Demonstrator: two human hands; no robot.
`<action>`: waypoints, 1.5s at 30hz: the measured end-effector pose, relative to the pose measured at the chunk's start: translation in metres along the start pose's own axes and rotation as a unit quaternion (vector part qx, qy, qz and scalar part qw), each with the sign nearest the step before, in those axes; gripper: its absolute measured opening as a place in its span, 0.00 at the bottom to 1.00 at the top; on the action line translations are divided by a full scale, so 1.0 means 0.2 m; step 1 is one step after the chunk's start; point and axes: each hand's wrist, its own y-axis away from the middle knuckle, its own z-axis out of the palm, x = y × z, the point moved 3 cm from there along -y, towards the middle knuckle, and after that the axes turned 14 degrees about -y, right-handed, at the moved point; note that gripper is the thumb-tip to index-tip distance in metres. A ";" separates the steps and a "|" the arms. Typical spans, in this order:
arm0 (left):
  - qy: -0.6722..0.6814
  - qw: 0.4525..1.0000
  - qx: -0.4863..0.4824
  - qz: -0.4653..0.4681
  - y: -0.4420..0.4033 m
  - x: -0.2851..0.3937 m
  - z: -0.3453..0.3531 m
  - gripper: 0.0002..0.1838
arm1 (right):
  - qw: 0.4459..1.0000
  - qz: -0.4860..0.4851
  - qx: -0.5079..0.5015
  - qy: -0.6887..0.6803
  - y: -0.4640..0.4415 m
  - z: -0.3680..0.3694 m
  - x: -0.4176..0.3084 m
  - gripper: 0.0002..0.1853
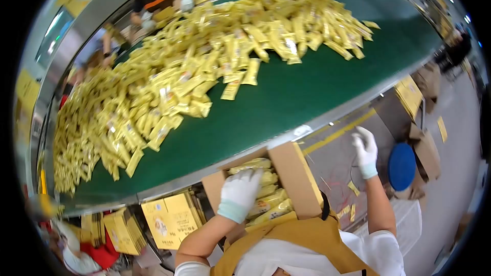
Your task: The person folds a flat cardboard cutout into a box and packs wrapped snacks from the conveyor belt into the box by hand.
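My left hand (241, 190), in a white glove, reaches into an open cardboard box (296, 174) just below the belt's edge. It rests on yellow packets (271, 204) lying in rows in the box; its fingertips are hidden among them. Out to the right, my right hand (365, 149), also gloved, is raised over the floor with its fingers apart and nothing in it. A large heap of yellow packets (204, 61) covers much of the green belt (286, 97).
Flattened yellow cartons (171, 220) stand below the belt at the left. A blue round stool (402, 166) is at the right, near brown cardboard (425, 153). Co-workers' hands (187, 2) show across the belt. Another person (84, 255) is at the lower left.
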 end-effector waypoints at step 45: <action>0.074 0.993 0.086 -0.002 0.38 0.09 -0.02 0.17 | 0.668 -0.340 -0.630 0.204 0.33 1.18 -0.72 0.12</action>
